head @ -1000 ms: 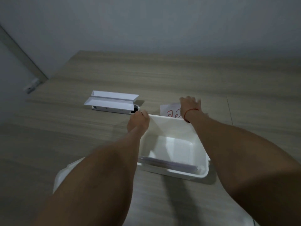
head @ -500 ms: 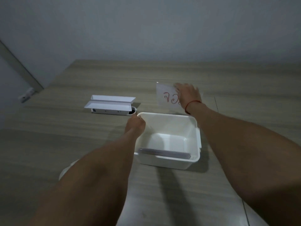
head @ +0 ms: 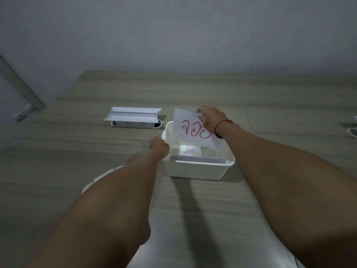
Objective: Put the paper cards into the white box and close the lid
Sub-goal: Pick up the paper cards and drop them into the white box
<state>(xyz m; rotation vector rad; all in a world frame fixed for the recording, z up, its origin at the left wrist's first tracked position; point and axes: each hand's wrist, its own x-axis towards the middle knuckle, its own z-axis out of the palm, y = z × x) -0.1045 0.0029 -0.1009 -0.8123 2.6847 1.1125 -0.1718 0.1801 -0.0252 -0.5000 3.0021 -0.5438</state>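
An open white box (head: 195, 171) stands on the wooden table in the middle of the view. My left hand (head: 159, 147) grips its left rim. My right hand (head: 209, 118) holds a white paper card (head: 190, 128) with red writing by its top right corner, tilted above the far side of the box. Several cards (head: 197, 159) stand on edge inside the box against its near wall. The white lid (head: 100, 177) lies on the table to the near left, mostly hidden under my left forearm.
A white socket unit with raised flaps (head: 133, 117) sits in the table behind and left of the box. Small white objects (head: 354, 130) show at the right edge. A grey wall runs behind the table.
My right hand has lifted the card off the table behind the box and brought it up over the box. My left hand has stayed on the rim.
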